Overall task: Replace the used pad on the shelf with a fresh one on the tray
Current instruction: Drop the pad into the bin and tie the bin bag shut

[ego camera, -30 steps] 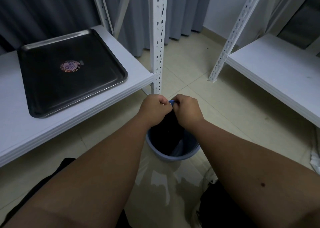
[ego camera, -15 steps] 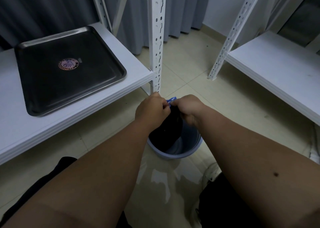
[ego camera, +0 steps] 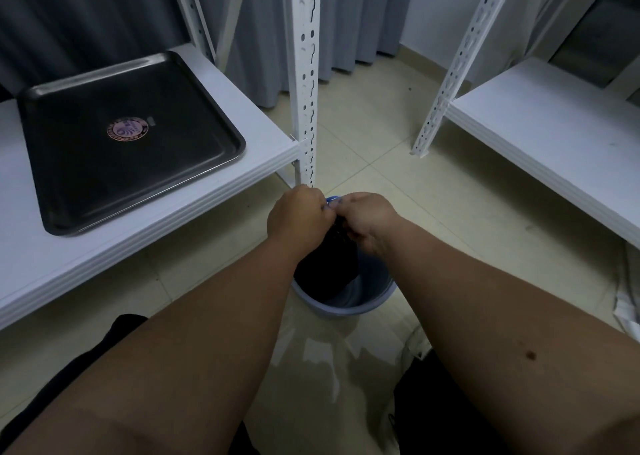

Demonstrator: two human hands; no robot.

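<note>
A dark metal tray [ego camera: 207,122] with a round sticker lies on the white shelf [ego camera: 266,149] at the left, with nothing on it. Below the shelf corner stands a blue bucket [ego camera: 374,295] on the floor. My left hand [ego camera: 298,217] and my right hand [ego camera: 367,219] meet over the bucket's far rim, fingers curled, both gripping the top of a black bag [ego camera: 329,267] that hangs down into the bucket. A small blue piece shows between my knuckles. No pad is visible.
A white slotted upright [ego camera: 306,73] stands just behind my hands. A second white shelf [ego camera: 554,136] with its own slanted upright is at the right. Grey curtains hang behind. The tiled floor in front of the bucket shines. White material lies at the far right edge.
My hands have shifted a little lower over the bucket while keeping their grip on the black bag, and the bag now hangs further into the bucket. The view has tilted slightly.
</note>
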